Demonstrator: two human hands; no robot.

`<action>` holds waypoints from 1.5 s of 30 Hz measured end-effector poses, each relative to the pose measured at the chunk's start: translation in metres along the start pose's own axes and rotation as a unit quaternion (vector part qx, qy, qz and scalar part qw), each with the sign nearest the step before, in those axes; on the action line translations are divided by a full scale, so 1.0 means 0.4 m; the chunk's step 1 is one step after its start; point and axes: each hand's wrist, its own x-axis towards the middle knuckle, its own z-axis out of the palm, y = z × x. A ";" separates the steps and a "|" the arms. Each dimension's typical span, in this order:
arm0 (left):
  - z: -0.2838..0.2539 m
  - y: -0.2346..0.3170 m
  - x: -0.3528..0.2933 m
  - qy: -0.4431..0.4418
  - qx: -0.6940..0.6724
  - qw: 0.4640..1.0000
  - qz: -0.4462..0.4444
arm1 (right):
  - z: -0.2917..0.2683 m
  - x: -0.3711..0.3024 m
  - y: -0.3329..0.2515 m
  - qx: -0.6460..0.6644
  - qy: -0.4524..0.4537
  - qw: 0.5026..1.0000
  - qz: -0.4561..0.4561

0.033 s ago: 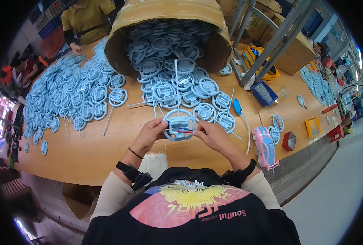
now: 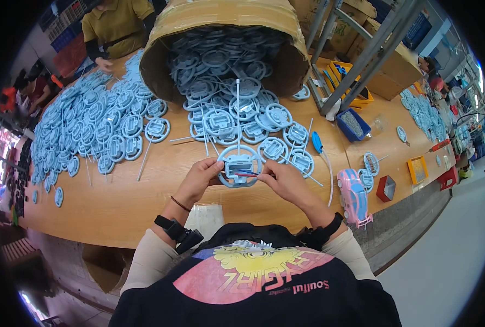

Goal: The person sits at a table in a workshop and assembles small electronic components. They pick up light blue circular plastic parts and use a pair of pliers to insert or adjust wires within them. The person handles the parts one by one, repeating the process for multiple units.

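Observation:
My left hand (image 2: pixel 206 173) is closed on the left rim of a light blue plastic toy steering wheel (image 2: pixel 233 182). A thin pale rod (image 2: pixel 238 109) runs up from the wheel, away from me. The fingers of my right hand (image 2: pixel 278 177) are pinched at the wheel's right side on a slim red-and-blue piece (image 2: pixel 246 173). That piece lies across the recess in the wheel's middle; whether it is wires or a tool I cannot tell. Several similar wheels (image 2: pixel 273 150) lie just beyond my hands, some with rods.
A large cardboard box (image 2: pixel 226 16) on its side spills wheels onto the table (image 2: pixel 160 212). A big heap (image 2: pixel 95 114) lies left, near a co-worker's hand (image 2: pixel 104 64). To the right are a pink-and-blue toy car (image 2: pixel 353 196), a blue bin (image 2: pixel 353 125) and a metal frame (image 2: pixel 357 82).
The rod's far tip has shifted slightly right. The slim piece in my right hand has turned a little. The co-worker's hand at the heap has moved slightly.

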 end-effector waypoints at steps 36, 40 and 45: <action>0.023 -0.055 -0.048 -0.047 -0.190 0.981 -0.014 | 0.091 -0.028 0.020 0.057 0.021 0.996 -0.061; -0.009 -0.077 -0.052 -0.024 -0.151 0.987 -0.044 | 0.128 -0.019 0.042 0.062 -0.018 0.997 -0.045; -0.266 -0.081 -0.054 0.054 0.072 0.996 -0.017 | 0.215 -0.010 0.149 0.016 -0.163 0.986 0.026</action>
